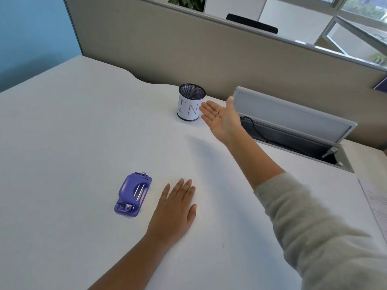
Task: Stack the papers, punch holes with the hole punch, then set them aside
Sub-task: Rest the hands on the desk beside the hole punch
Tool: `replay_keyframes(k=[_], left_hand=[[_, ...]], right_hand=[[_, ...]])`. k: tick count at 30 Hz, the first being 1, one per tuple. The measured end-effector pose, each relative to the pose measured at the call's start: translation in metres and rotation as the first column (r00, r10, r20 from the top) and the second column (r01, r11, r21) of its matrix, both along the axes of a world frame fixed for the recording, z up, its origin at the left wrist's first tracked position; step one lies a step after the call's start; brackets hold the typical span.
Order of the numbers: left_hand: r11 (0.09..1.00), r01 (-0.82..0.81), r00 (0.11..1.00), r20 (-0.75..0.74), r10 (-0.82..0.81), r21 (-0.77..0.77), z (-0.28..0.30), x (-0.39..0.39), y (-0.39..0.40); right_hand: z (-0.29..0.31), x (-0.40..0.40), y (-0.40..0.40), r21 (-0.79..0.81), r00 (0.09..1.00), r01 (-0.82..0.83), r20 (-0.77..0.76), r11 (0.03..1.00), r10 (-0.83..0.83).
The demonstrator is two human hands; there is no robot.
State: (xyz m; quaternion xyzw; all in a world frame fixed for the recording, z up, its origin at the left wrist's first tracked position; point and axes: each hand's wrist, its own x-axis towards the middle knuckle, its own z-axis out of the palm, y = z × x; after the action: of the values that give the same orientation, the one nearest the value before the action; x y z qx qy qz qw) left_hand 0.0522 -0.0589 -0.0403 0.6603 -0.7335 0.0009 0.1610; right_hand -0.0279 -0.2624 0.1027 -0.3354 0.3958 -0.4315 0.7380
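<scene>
A purple hole punch (132, 194) lies on the white desk (73, 132), left of centre. My left hand (176, 208) rests flat on the desk just to the right of the punch, fingers spread, holding nothing. My right hand (219, 118) is stretched out far ahead, palm up and open, close beside a black mesh cup (191, 102) with a white label reading "IN". Printed papers (377, 204) lie at the right edge of the desk, partly cut off by the frame.
An open cable hatch (293, 130) with a raised grey lid sits in the desk behind my right forearm. A beige partition (188, 55) runs along the desk's back edge. A blue wall (31, 34) stands at the left.
</scene>
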Motion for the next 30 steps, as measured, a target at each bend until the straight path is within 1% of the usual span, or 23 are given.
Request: replay_keyframes(k=[2, 4, 5, 6, 7, 8, 9, 11, 14, 15, 17, 20, 21, 23, 25, 27, 29, 30], left_hand=[[1.0, 0.0, 1.0, -0.003, 0.0, 0.001, -0.002, 0.0, 0.0], [1.0, 0.004, 1.0, -0.018, -0.004, -0.005, -0.003, 0.001, 0.0], [1.0, 0.008, 1.0, -0.023, -0.008, -0.002, -0.004, 0.001, 0.0], [1.0, 0.009, 1.0, -0.027, -0.009, 0.001, -0.003, 0.001, 0.0], [1.0, 0.007, 1.0, -0.028, -0.007, 0.004, -0.003, 0.001, 0.0], [1.0, 0.002, 1.0, -0.029, -0.002, 0.006, -0.003, 0.001, 0.0], [1.0, 0.001, 1.0, -0.031, -0.001, 0.008, -0.002, 0.001, 0.0], [1.0, 0.008, 0.999, -0.039, -0.007, 0.013, -0.003, 0.001, 0.0], [1.0, 0.007, 0.999, -0.038, -0.007, 0.003, -0.003, 0.0, 0.0], [1.0, 0.007, 0.999, -0.036, -0.007, 0.004, -0.002, 0.0, 0.001], [1.0, 0.007, 1.0, -0.03, -0.007, 0.011, -0.001, 0.0, 0.001], [1.0, 0.01, 0.999, -0.036, -0.01, 0.018, 0.0, 0.0, 0.001], [1.0, 0.011, 0.999, -0.034, -0.01, 0.02, 0.0, 0.0, 0.001], [1.0, 0.013, 1.0, -0.028, -0.012, 0.025, 0.001, 0.0, 0.001], [1.0, 0.013, 1.0, -0.028, -0.012, 0.027, 0.002, 0.0, 0.001], [1.0, 0.008, 1.0, -0.03, -0.007, 0.028, 0.003, 0.0, 0.001], [0.999, 0.003, 1.0, -0.027, -0.002, 0.033, 0.004, 0.0, 0.002], [0.999, 0.002, 1.0, -0.025, -0.001, 0.033, 0.004, 0.0, 0.002]], right_hand=[[0.022, 0.021, -0.03, -0.083, 0.994, 0.021, -0.102, 0.996, -0.029], [0.036, 0.041, -0.051, -0.17, 0.958, 0.015, -0.281, 0.985, -0.063], [0.039, 0.048, -0.057, -0.206, 0.911, -0.014, -0.407, 0.979, -0.073], [0.037, 0.055, -0.063, -0.226, 0.845, -0.071, -0.531, 0.972, -0.062], [0.034, 0.06, -0.066, -0.229, 0.771, -0.148, -0.636, 0.962, -0.032], [0.028, 0.065, -0.071, -0.222, 0.709, -0.215, -0.705, 0.951, -0.004], [0.022, 0.067, -0.077, -0.223, 0.657, -0.27, -0.754, 0.937, 0.01], [0.012, 0.069, -0.087, -0.229, 0.579, -0.351, -0.815, 0.908, 0.019], [0.009, 0.064, -0.097, -0.215, 0.531, -0.38, -0.847, 0.9, 0.022], [0.011, 0.06, -0.096, -0.217, 0.536, -0.379, -0.844, 0.899, 0.022], [0.015, 0.05, -0.093, -0.221, 0.577, -0.362, -0.816, 0.906, 0.031], [0.023, 0.035, -0.088, -0.197, 0.688, -0.349, -0.718, 0.916, 0.107], [0.025, 0.03, -0.086, -0.174, 0.744, -0.336, -0.652, 0.926, 0.148], [0.028, 0.02, -0.082, -0.125, 0.861, -0.318, -0.453, 0.94, 0.231], [0.029, 0.011, -0.074, -0.112, 0.934, -0.287, -0.252, 0.951, 0.252], [0.031, 0.003, -0.06, -0.116, 0.958, -0.27, -0.136, 0.956, 0.254], [0.029, -0.006, -0.044, -0.123, 0.957, -0.281, -0.111, 0.952, 0.268], [0.027, -0.012, -0.034, -0.125, 0.952, -0.295, -0.127, 0.947, 0.28]])
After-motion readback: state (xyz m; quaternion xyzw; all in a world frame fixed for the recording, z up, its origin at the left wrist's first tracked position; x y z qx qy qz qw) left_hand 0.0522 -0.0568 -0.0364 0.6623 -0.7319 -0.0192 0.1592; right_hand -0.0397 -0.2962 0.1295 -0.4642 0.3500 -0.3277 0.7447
